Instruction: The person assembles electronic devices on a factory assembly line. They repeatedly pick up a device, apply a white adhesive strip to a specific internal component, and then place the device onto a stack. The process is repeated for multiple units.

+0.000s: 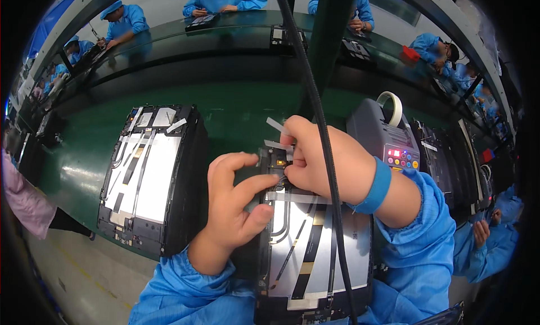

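Green work surface [236, 117] runs across mid frame w/ a shiny dark raised shelf behind it along the upper part; room is a factory line, several people in blue coats and caps seated at the far side, upper left to upper right, and another blue sleeve at the right edge. A thick black cable [315, 111] hangs down from top centre thru the middle of the frame, crossing in front of the right hand. Grey tape dispenser [385, 136] w/ a roll of pale tape on top and lit coloured buttons sits right of centre, just behind the right wrist. Stack of opened tablets [149, 176], backs off, silver plates and flat cables showing, lies at centre left on the green surface, apart from the hands. The opened tablet [312, 240] being worked on lies lower centre, inner side up, its top edge under both hands. Left hand [236, 204] is half open, fingers spread loosely, index and thumb tips resting on the tablet's upper left part; holds nothing that I can see. Right hand [323, 159], blue band at the wrist, is curled down over the tablet's top edge, fingertips pinched at a small gold connector area; a thin white tape strip [277, 125] sticks out above its fingers, upper centre. Whether the pinch actually grips the strip – can't tell.
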### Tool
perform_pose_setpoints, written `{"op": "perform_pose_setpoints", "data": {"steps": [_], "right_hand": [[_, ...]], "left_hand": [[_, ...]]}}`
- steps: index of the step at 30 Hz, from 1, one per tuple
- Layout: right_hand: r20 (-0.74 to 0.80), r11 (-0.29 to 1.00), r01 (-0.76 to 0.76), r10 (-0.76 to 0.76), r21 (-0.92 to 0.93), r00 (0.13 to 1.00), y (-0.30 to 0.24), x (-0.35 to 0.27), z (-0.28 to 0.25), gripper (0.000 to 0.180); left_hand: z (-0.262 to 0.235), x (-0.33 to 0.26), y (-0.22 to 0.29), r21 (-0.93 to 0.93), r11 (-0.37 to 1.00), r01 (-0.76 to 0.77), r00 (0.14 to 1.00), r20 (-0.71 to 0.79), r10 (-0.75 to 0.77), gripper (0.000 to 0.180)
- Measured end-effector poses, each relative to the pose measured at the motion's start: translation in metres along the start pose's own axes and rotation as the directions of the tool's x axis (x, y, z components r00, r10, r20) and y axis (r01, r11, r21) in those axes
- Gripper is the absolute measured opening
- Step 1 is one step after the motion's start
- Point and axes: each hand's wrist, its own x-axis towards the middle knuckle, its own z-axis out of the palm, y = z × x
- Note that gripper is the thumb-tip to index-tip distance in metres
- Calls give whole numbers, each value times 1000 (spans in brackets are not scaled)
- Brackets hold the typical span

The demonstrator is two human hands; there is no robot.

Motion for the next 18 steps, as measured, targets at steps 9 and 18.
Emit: {"op": "perform_pose_setpoints", "data": {"steps": [9, 18], "right_hand": [[136, 912, 409, -401, -34, 906, 7, 6, -28, 9], [-156, 935, 318, -341, -158, 927, 2, 9, -10, 26]], "left_hand": [[6, -1, -10, -131, 990, 50, 992, 122, -34, 47], [8, -6, -14, -159, 986, 56, 995, 93, -41, 44]]}}
